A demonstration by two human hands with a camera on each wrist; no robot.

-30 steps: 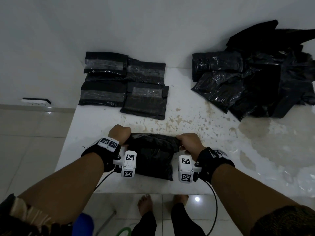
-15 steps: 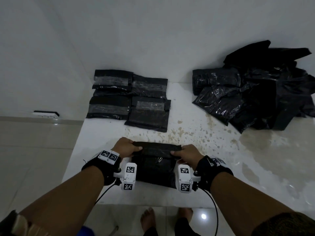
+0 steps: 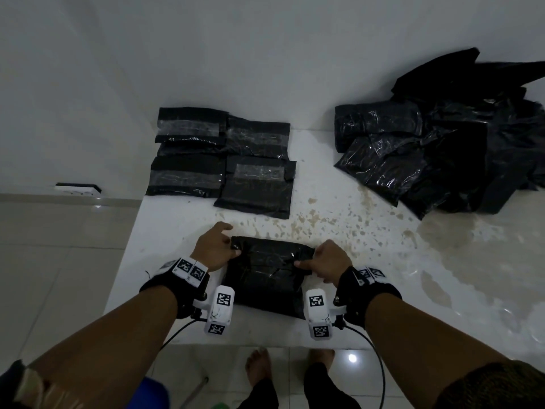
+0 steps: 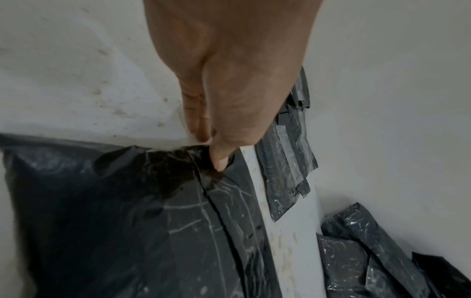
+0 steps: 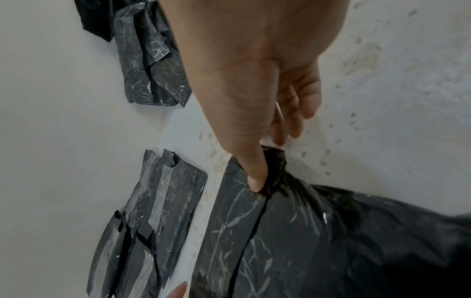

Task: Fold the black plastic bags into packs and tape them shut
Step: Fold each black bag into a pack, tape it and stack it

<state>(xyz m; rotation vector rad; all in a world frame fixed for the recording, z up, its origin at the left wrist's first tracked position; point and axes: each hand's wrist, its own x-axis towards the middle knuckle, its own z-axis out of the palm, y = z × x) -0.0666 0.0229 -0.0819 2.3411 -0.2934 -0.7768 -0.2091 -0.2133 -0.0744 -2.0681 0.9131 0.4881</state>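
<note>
With the left hand (image 3: 214, 248) and right hand (image 3: 327, 260) each pinching an end of the folded flap, thumb on top, the black bag (image 3: 267, 276) at the table's (image 3: 383, 290) near edge should be pressed flat and square before taping.

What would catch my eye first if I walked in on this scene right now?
Probably the two bare hands at the near edge of the white table: the left hand and right hand each pinch a far corner of a folded black bag. Behind it to the left lie the taped packs, side by side, and at the far right sprawls a loose heap of unfolded bags.
</note>
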